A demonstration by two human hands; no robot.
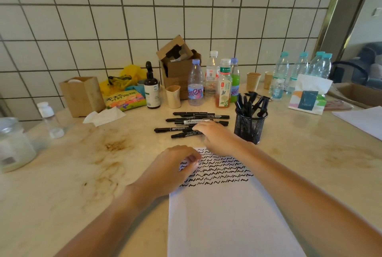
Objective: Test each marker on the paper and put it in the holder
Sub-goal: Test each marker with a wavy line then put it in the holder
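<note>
The right hand (pixel 215 134) reaches over the loose pile of black markers (pixel 198 122) lying flat on the marble table (pixel 82 163), its fingertips laid on the nearest marker (pixel 184 134); the fingers curve over the barrel, but whether they have actually pinched it cannot be told from this angle. The markers are slim, black, capped, with white printed labels, and they lie roughly parallel, most pointing left to right, spread just beyond and to the left of the reaching fingers. Immediately to the right of that hand stands the black mesh holder (pixel 250 124), already filled with several markers standing tilted. Nearer the person than the right hand, the left hand (pixel 175 165) rests on the upper left corner of the white paper (pixel 227 215), fingers loosely curled and gripping nothing. Rows of black squiggles (pixel 217 172) cover the top of the sheet between the two hands. Beyond the pile, a beige cup (pixel 173 96), a dark pump bottle (pixel 152 91), several drink bottles (pixel 223 85) and an open cardboard box (pixel 177 66) crowd the wall side. A crumpled tissue (pixel 104 115) lies well to the left, and a tissue pack (pixel 308 96) sits beyond the holder to the right.
</note>
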